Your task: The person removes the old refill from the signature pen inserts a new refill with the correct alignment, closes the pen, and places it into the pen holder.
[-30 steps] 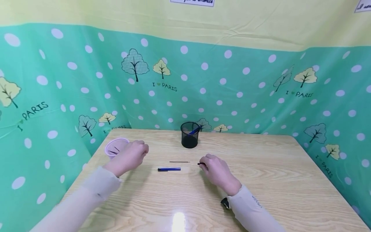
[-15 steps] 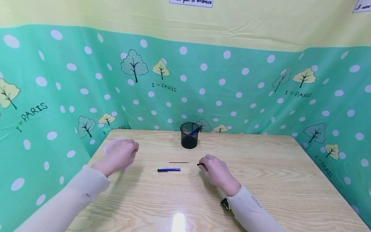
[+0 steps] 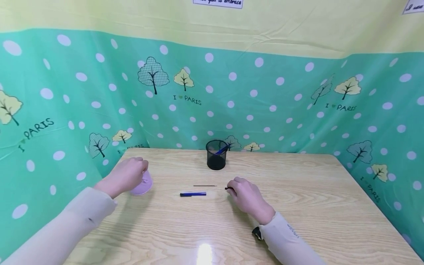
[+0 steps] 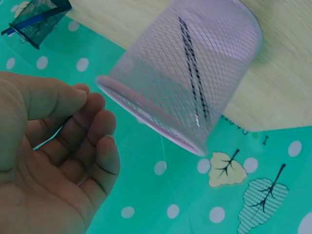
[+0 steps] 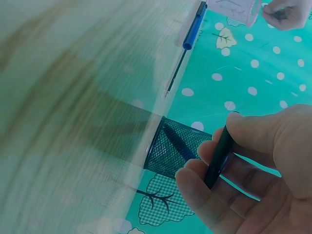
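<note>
My left hand (image 3: 125,175) is over the lilac mesh pen holder (image 3: 141,187), hiding its rim in the head view. Its fingers hang loosely curled beside the rim in the left wrist view, and nothing shows between them. Thin dark pen refills (image 4: 192,68) lean inside that holder. With thumb and fingers, my right hand (image 3: 248,197) pinches a short black pen tube (image 5: 220,158), its near end hidden in the head view. A blue pen barrel with a clip (image 3: 193,194) and a thin refill (image 3: 204,186) lie on the table to the left of that hand.
Toward the back of the wooden table (image 3: 298,191) stands a black mesh pen holder (image 3: 216,162) with a blue pen (image 3: 222,150) leaning in it. A green dotted curtain (image 3: 251,95) hangs around the table's back and sides.
My left hand has moved left, from beside the lilac pen holder to over it. The right hand keeps its place with the black tube, and the barrel and refill lie as before.
</note>
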A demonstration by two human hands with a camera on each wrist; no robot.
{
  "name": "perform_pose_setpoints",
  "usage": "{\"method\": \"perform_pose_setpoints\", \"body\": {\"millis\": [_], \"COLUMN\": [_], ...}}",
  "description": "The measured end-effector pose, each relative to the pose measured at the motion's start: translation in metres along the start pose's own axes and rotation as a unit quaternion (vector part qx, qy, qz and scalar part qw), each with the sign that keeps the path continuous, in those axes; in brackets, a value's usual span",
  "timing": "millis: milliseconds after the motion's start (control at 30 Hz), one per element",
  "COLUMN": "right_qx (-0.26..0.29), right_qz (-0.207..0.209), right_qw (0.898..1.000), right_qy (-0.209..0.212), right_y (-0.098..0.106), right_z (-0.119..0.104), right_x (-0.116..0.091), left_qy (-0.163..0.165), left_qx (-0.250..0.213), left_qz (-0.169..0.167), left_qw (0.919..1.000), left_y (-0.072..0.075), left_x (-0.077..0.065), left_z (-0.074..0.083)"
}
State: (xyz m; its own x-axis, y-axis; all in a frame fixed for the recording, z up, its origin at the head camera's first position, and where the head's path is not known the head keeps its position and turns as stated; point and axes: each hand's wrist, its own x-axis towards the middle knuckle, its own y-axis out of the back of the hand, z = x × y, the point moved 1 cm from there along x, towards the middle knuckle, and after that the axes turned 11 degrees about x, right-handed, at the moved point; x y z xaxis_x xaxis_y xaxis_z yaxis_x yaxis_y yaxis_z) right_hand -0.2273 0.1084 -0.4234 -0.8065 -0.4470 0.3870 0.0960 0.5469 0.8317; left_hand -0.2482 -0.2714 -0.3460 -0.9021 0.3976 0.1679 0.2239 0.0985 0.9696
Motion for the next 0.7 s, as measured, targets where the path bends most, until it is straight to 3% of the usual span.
{"method": "perform_pose_setpoints", "body": {"millis": [267, 500, 700], "right_qx": [0.000, 0.000, -0.001], "right_qz": [0.002, 0.000, 0.002], "right_qw": [1.000, 1.000, 1.000], "right_qy": [0.000, 0.002, 0.002], "right_y": [0.000, -0.001, -0.001], "right_z": [0.000, 0.000, 0.000], "right_x": [0.000, -0.001, -0.001], "left_qy": [0.038, 0.036, 0.041], "left_qx": [-0.039, -0.060, -0.051], "left_qz": [-0.040, -0.083, -0.095], "left_qw": [0.9977, 0.9941, 0.9933], "left_y": [-0.001, -0.006, -0.007], "left_x": [-0.001, 0.000, 0.003], "left_z": [-0.016, -0.027, -0.035]}}
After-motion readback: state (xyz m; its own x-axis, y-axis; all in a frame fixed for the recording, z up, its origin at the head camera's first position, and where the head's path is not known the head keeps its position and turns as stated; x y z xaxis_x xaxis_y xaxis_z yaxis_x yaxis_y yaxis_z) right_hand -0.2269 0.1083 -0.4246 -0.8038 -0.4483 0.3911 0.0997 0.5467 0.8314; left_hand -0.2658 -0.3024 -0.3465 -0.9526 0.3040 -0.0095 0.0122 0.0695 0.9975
